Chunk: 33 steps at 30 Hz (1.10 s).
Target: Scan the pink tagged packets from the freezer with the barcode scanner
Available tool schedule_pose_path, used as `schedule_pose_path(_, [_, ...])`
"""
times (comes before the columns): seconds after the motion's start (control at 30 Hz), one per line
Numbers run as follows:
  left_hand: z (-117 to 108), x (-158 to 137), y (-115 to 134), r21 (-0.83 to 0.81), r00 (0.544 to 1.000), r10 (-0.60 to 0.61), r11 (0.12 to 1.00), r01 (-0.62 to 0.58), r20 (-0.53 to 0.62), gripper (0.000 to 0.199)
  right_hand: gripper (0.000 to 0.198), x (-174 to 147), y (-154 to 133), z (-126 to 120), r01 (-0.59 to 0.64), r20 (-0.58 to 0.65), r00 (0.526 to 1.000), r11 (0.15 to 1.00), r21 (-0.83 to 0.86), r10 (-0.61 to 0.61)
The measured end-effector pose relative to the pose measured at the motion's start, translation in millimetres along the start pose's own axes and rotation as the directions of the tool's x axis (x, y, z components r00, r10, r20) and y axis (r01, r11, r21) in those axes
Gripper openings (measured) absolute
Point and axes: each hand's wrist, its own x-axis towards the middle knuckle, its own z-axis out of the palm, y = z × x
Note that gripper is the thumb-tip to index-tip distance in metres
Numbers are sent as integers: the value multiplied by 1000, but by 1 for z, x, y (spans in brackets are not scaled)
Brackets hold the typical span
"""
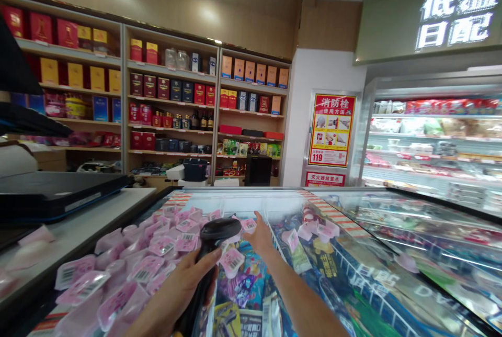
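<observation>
Pink packs [147, 269] crowd the left part of the freezer [235, 202] top in front of us, heaped close to its dark left edge, where the pale counter [143, 198] runs alongside. Orange-and-white tape [335, 214] marks a line right of our hands, and glass stretches beyond our fingers to the far edge. Between the pile and the tape there is room around our right arm, with one stray pack [232, 262] just below the scanner head.

Under the glass, wire baskets [376, 287] hold bright packages, mostly blue, with some yellow and green. Farther off, shelves [172, 101] carry rows of boxes, and a lit cooler [435, 138] holds stocked goods.

Our left hand [192, 279] wraps the handle of the black scanner [219, 229], thumb along its side, head pointing right. Our right hand [259, 235] reaches forward, arm extended, one finger raised, fingers at a barcoded pack [249, 225] just beside the scanner head; we cannot tell whether they grip it.
</observation>
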Motion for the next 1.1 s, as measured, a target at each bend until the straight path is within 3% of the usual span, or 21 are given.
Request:
schedule_pose_path(0.17, [0, 0, 0, 8, 1000, -12, 1000, 12, -9, 38, 50, -5, 9, 2, -9, -74, 997, 998, 60, 13])
schedule_pose_path(0.33, [2, -2, -1, 43, 999, 19, 999, -20, 30, 37, 56, -14, 29, -9, 101, -227, 971, 991, 84, -80])
schedule_pose_path(0.47, [5, -3, -2, 69, 998, 12, 998, -16, 55, 38, 58, -18, 34, -14, 101, -288, 955, 991, 92, -70])
schedule_pose_path(0.73, [9, -7, 3, 64, 992, -13, 998, 5, 122, 38, 56, -22, 33, -22, 81, -238, 969, 996, 49, -67])
schedule_pose_path(0.93, [7, -7, 3, 77, 998, 10, 997, -14, 56, 36, 35, -18, 56, -46, 41, -186, 980, 987, -157, -70])
schedule_pose_path(1.1, [0, -3, -1, 76, 998, 15, 997, -19, 58, 38, 37, -15, 76, -65, -58, -244, 970, 954, -293, -16])
